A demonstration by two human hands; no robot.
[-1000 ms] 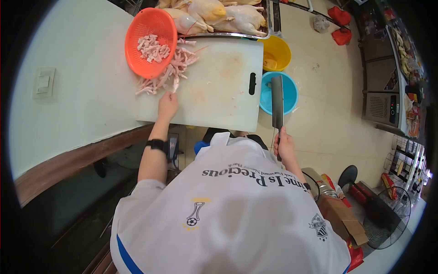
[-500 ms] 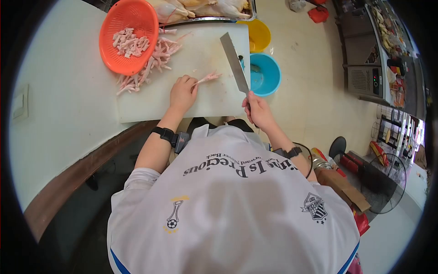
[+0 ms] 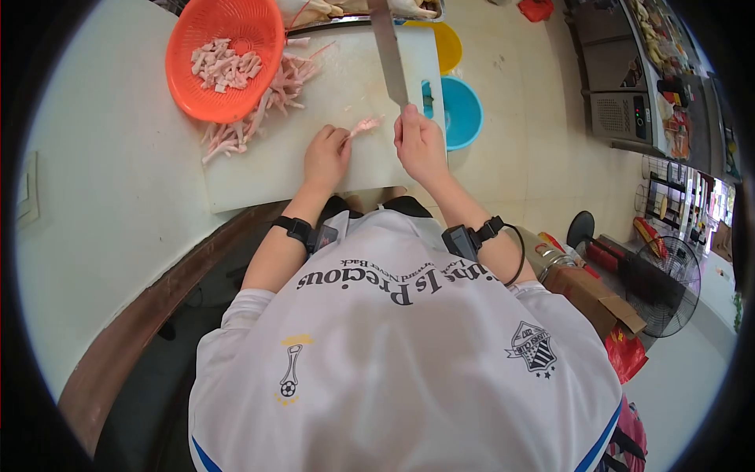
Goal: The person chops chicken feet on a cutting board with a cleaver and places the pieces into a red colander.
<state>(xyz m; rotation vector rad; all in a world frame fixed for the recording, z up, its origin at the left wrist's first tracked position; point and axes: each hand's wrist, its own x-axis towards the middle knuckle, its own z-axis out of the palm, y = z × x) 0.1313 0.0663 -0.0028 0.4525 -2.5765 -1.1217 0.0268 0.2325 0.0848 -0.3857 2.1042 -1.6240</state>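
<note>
The left hand (image 3: 326, 157) pinned one chicken foot (image 3: 363, 125) flat on the white cutting board (image 3: 330, 169); the right hand (image 3: 418, 145) was closed round the handle of a cleaver (image 3: 387, 49), blade raised above the foot. Cut pieces (image 3: 222, 66) already filled part of the orange colander (image 3: 259, 31); a pile of whole feet (image 3: 263, 98) beside it remained, so the work appeared roughly midway. The shirt (image 3: 409, 354) read "Is Precious"; smaller lettering was illegible.
</note>
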